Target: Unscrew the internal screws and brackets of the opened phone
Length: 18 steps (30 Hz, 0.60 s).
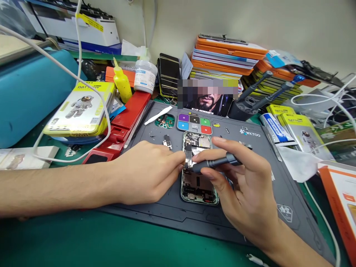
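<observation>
An opened phone (198, 181) lies on the dark grey mat (167, 218), its inner parts exposed. My right hand (247, 185) holds a dark screwdriver (215, 162) between thumb and fingers, the tool lying nearly level with its tip over the phone's middle. From the left, my left hand (152, 170) reaches to the phone's left edge. Its fingers are pressed together by the tool's tip; what they hold, if anything, is hidden. A small metal-and-black part (167, 142) rests on the mat, up and left of the phone.
Behind the phone are a coloured screw tray (194, 123), a white pry tool (158, 115) and a screen (207, 100). A black tool holder (243, 107) stands at the back right. Battery boxes (80, 109) and a red tool (125, 126) lie left. White cables cross both sides.
</observation>
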### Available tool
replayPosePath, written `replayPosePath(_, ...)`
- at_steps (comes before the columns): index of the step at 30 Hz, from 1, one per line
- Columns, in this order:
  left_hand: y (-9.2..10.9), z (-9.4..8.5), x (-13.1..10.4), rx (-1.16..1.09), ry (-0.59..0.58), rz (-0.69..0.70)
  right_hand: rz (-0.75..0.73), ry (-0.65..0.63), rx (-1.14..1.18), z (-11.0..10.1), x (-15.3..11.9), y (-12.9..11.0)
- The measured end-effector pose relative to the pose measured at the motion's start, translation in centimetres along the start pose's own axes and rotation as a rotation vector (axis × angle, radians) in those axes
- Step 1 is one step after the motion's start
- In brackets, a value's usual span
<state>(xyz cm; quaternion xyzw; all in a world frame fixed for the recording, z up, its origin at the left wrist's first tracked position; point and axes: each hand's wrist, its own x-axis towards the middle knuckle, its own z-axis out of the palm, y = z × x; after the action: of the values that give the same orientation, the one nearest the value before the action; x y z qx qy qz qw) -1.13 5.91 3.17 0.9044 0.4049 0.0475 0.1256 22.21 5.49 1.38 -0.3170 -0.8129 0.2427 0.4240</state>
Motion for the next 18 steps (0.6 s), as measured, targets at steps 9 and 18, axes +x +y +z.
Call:
replayPosePath(9,0.1,0.07,0.01,0.01,0.017,0.006,-0.035,-0.012,0.0,-0.16,0.22,0.26)
replayPosePath(18,0.04,0.07,0.13,0.009,0.025,0.026,-0.016,-0.02,-0.023,-0.28,-0.11,0.51)
